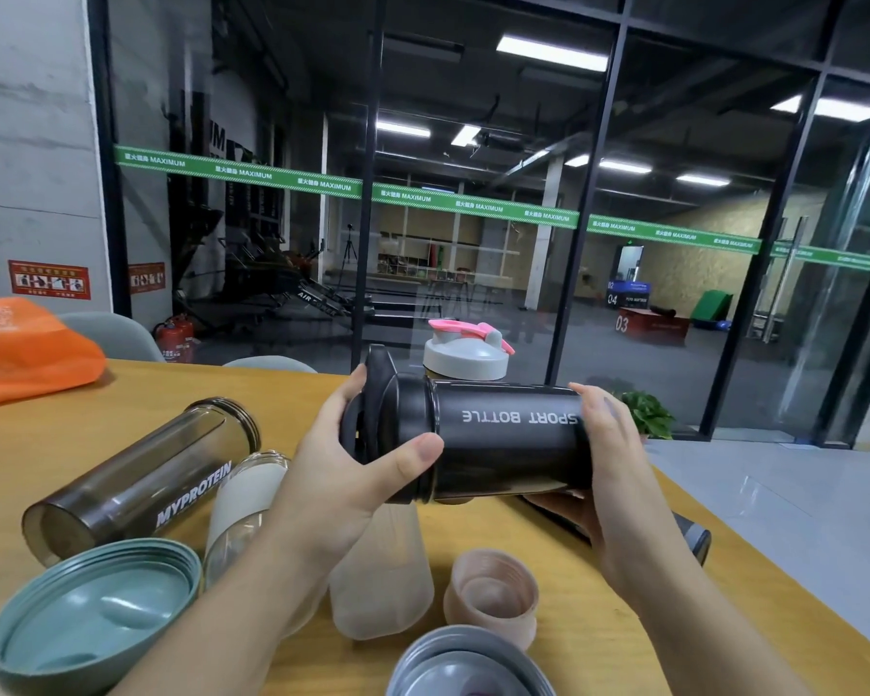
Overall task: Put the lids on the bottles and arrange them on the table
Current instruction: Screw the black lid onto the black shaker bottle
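Observation:
I hold a black bottle [503, 444] marked SPORT BOTTLE sideways above the table. My left hand [352, 474] grips its black lid [378, 409], which sits on the bottle's mouth at the left. My right hand [609, 474] clasps the bottle's base end. Behind it stands a bottle with a grey and pink lid [465, 351]. On the wooden table [121, 394] lie an open smoky MYPROTEIN bottle [141, 479], a clear bottle [244, 509] and a frosted bottle [383, 575], all without lids. Loose lids lie near me: teal [91, 615], pink [490, 595], grey [468, 665].
An orange bag [26, 354] lies at the table's far left. A dark object [694, 537] shows under my right hand near the table's right edge. Chair backs [116, 334] stand behind the table, before a glass wall. A potted plant [646, 414] sits on the floor to the right.

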Available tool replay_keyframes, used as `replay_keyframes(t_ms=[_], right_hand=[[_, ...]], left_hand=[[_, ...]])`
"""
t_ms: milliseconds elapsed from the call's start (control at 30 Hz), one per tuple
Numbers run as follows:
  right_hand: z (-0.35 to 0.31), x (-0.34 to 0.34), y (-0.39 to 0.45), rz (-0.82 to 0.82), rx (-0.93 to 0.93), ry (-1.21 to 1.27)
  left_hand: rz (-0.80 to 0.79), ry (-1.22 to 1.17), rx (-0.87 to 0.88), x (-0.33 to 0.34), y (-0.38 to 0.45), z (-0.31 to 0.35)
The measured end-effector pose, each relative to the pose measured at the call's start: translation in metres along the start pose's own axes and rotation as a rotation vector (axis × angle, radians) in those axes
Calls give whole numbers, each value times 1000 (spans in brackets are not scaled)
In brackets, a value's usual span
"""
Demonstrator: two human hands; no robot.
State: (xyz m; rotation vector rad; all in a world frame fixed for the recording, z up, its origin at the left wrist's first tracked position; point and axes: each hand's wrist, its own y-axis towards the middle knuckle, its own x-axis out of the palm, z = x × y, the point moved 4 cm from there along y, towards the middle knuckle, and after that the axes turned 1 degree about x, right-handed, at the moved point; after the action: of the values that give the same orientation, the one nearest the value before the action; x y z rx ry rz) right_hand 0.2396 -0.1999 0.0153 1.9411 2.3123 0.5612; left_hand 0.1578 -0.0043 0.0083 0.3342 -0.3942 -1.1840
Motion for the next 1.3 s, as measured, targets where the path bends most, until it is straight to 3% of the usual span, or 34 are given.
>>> replay_keyframes(t_ms=[333, 633, 1300], right_hand=[[0, 0, -3, -14, -75, 54], [5, 1, -3, -90, 62, 104], [-8, 6, -13, -127, -251, -39]], left_hand=[[-28, -164, -122, 7, 0, -5], [-46, -180, -101, 4, 3, -2], [-65, -139, -328, 5, -3, 3]])
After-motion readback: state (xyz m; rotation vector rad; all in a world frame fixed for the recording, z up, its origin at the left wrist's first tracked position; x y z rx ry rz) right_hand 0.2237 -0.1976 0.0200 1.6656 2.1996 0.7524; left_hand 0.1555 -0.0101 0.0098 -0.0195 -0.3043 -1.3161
